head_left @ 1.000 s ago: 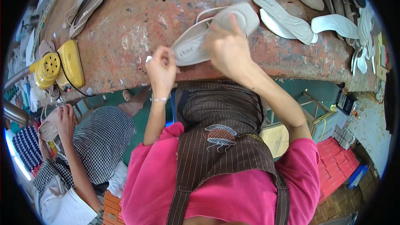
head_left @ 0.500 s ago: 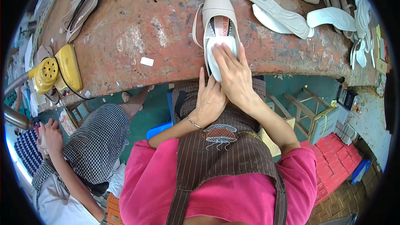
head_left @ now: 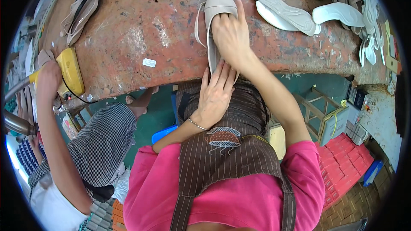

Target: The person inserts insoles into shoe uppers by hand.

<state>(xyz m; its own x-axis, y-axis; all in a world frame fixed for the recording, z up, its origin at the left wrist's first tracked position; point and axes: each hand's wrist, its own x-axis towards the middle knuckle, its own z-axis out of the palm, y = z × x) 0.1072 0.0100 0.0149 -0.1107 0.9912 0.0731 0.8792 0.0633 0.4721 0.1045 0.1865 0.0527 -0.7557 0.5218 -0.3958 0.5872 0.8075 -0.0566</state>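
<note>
A beige slingback shoe point(head_left: 220, 3) lies toe-away on the workbench, with its heel end at the front edge. My right hand point(head_left: 233, 40) reaches into it; the fingers are bent and their tips vanish under the toe upper. One finger stretches along the outside of the shoe's right side, so the hand closes round that wall. My left hand point(head_left: 216, 96) holds the heel end, fingers together against it, thumb hidden. The shoe's strap point(head_left: 198, 28) loops out to the left. The white insole inside is mostly covered by my right hand.
Loose insoles point(head_left: 284, 10) and a white pad point(head_left: 338, 16) lie to the right, other shoes point(head_left: 83, 19) at the far left. A yellow tool point(head_left: 70, 70) sits at the left edge, a co-worker's hand point(head_left: 49, 77) beside it. A white label point(head_left: 149, 63) lies left of the shoe.
My right hand has slid forward from the white insole at the heel into the toe. My left hand has come up against the heel. The co-worker's arm has risen to the yellow tool.
</note>
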